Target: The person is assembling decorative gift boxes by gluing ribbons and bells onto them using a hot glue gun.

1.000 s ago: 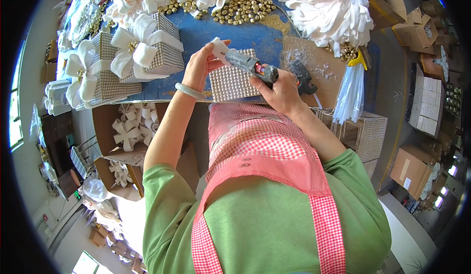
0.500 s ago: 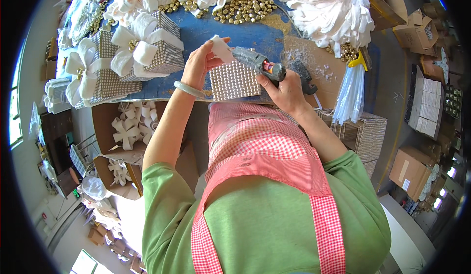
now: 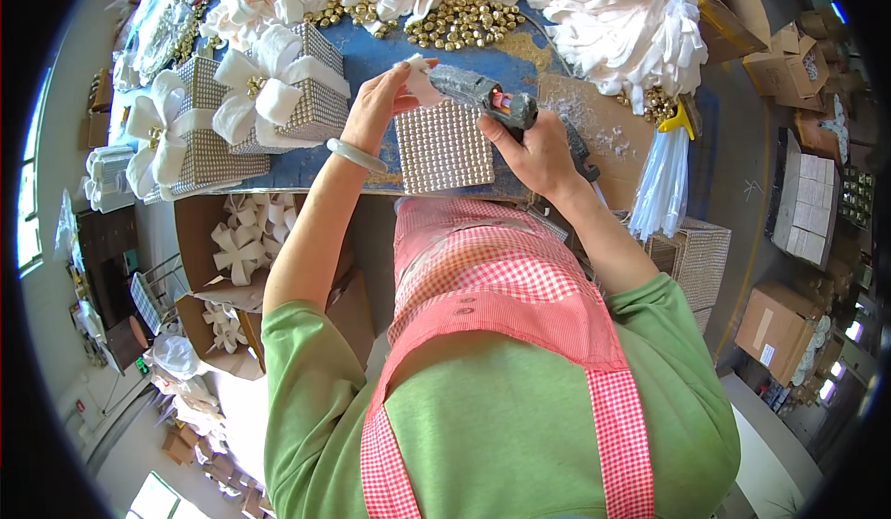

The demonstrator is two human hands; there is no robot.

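Note:
My left hand, with a pale bangle on its wrist, pinches a strip of white ribbon above the table. In my right hand is a dark glue gun, its nozzle end pointing left against or just in front of the ribbon; the exact contact is hidden. Below them a box covered in rows of pearl-like beads stands at the table's near edge, its top facing up. To the left are finished-looking beaded boxes with white bows and gold bells at the bow centres.
Gold bells lie in a pile at the back of the blue table. Heaps of white fabric strips sit behind. A cardboard sheet with glue scraps lies right, near clear strips with a yellow holder. Bows fill a carton below.
The glue gun and my right hand have shifted slightly left and up. My left hand still pinches the ribbon, which has turned a little and moved slightly up.

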